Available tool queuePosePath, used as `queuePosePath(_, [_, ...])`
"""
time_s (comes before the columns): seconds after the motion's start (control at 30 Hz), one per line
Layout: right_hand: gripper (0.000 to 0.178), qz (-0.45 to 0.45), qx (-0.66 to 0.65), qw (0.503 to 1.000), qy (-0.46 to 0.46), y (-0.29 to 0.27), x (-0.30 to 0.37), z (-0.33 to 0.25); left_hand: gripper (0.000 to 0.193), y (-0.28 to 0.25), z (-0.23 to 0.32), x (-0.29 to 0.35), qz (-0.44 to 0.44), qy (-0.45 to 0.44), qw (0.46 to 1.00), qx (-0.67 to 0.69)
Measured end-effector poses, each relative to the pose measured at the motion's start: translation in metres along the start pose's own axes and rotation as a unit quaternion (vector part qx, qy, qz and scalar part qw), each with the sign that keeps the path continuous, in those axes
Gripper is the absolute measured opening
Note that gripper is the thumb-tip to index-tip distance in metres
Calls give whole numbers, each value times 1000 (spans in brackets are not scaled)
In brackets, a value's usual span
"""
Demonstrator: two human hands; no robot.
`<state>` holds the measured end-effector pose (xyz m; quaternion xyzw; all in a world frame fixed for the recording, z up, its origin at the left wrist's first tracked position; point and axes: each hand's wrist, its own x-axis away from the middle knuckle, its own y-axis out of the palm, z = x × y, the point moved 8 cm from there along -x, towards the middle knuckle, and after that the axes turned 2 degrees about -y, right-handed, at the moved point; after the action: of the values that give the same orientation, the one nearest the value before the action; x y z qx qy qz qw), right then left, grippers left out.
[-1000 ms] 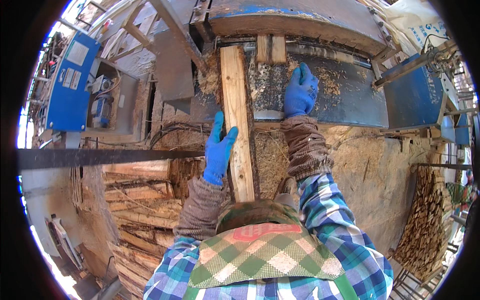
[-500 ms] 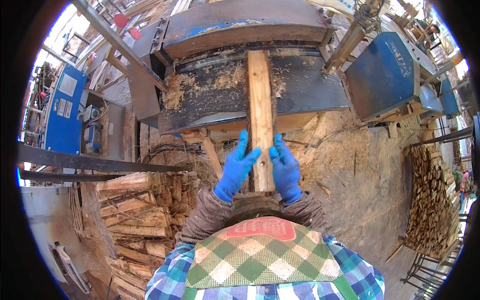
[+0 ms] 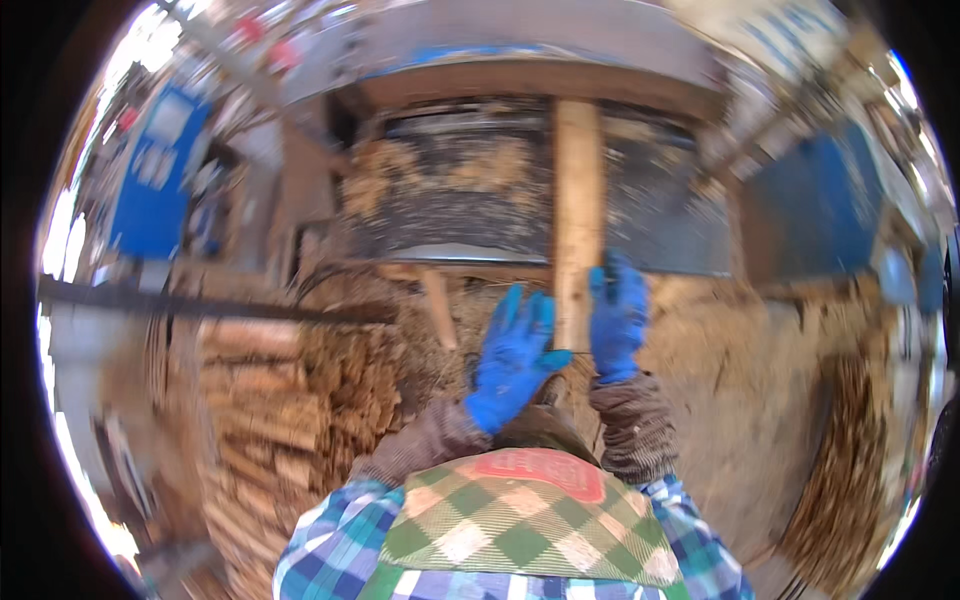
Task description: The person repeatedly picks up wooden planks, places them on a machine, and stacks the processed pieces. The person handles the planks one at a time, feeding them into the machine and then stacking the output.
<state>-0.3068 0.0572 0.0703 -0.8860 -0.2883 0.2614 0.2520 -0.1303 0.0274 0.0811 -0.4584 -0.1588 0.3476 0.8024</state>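
A long pale plank point(image 3: 578, 200) with dark bark-like edges lies on the dark metal bed point(image 3: 450, 225) of a blue and grey machine. Its far end reaches the slot under the machine's hood point(image 3: 540, 85), where the tip is hidden. My left hand point(image 3: 510, 355), in a blue glove, is open with fingers spread, just left of the plank's near end; its thumb points at that end. Against the plank's right edge, my right hand point(image 3: 619, 318), also gloved in blue, lies with fingers stretched forward, not wrapped round the wood. Motion blurs the picture.
Sawdust and chips point(image 3: 490, 165) cover parts of the bed. A stack of rough boards point(image 3: 265, 400) stands at the left, below a dark metal bar point(image 3: 220, 306). Another wood pile point(image 3: 840, 470) is at the right. Blue machine cabinets point(image 3: 155, 185) flank the bed.
The plank has gone farther forward into the machine. My left hand has come off its side and spread its fingers; my right hand has slid forward along its edge. The view has shifted.
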Motion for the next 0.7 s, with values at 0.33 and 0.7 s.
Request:
queuePosePath(0.33, [44,79,-1,997,22,11,-109,8,72,-5,-25,-133,182,-30,980,-68])
queuePosePath(0.7, [45,-16,100,992,-74,23,-95,-39,66,-15,-67,-14,437,-94,882,152])
